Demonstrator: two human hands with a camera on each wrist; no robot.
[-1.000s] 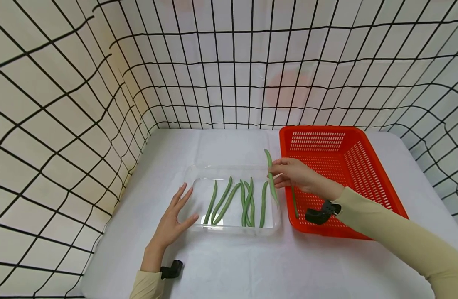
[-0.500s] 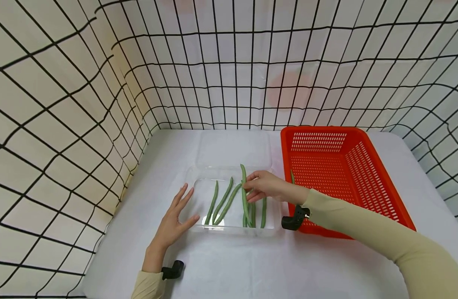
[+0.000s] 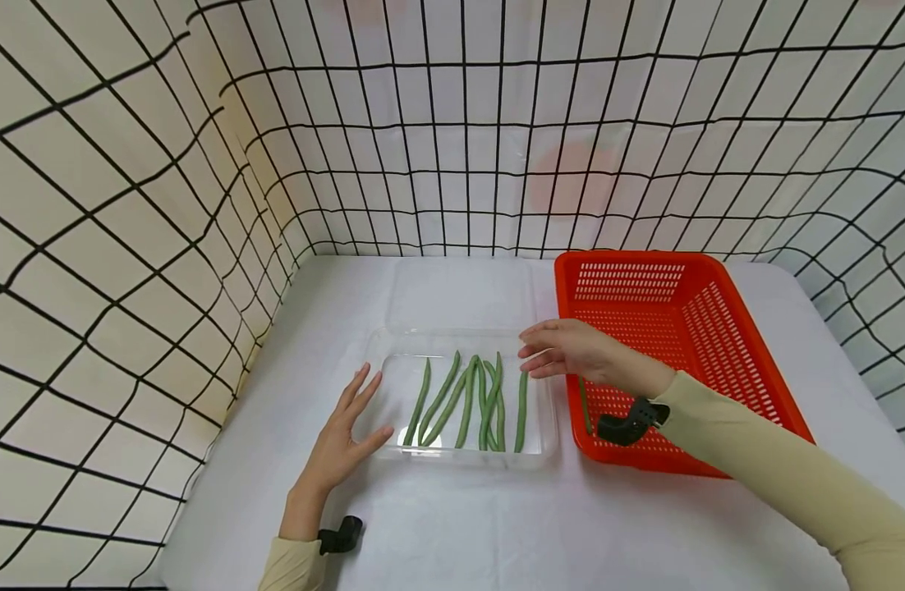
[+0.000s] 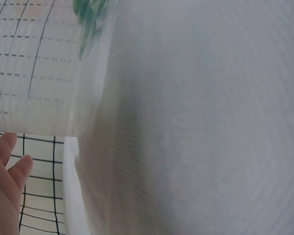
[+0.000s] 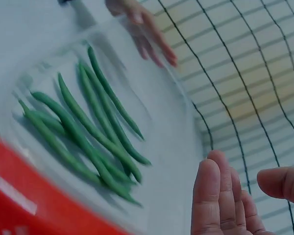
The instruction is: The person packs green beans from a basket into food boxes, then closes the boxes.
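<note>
Several green beans [image 3: 467, 404] lie roughly side by side in a clear plastic container [image 3: 452, 460], some crossing each other. My left hand [image 3: 336, 447] is at the container's left side with its fingers spread, fingertips right at the wall; the left wrist view shows that hand [image 4: 4, 183] beside the clear wall. Over the container's right edge hovers my right hand [image 3: 574, 350], its fingers loosely extended and nothing between thumb and fingers in the right wrist view [image 5: 230, 203]. One bean [image 3: 585, 406] rests in the red basket [image 3: 764, 361], partly hidden beneath the right hand and wrist.
The slotted red basket stands just right of the container on a white-covered table [image 3: 452, 533]. Behind the container lies a transparent lid-like panel [image 3: 460, 291]. Black netting [image 3: 497, 148] surrounds the table at the back and sides.
My right hand carried a green bean left, laid it among the others near the container's middle, and moved back right without it. The left hand has stayed in place.
</note>
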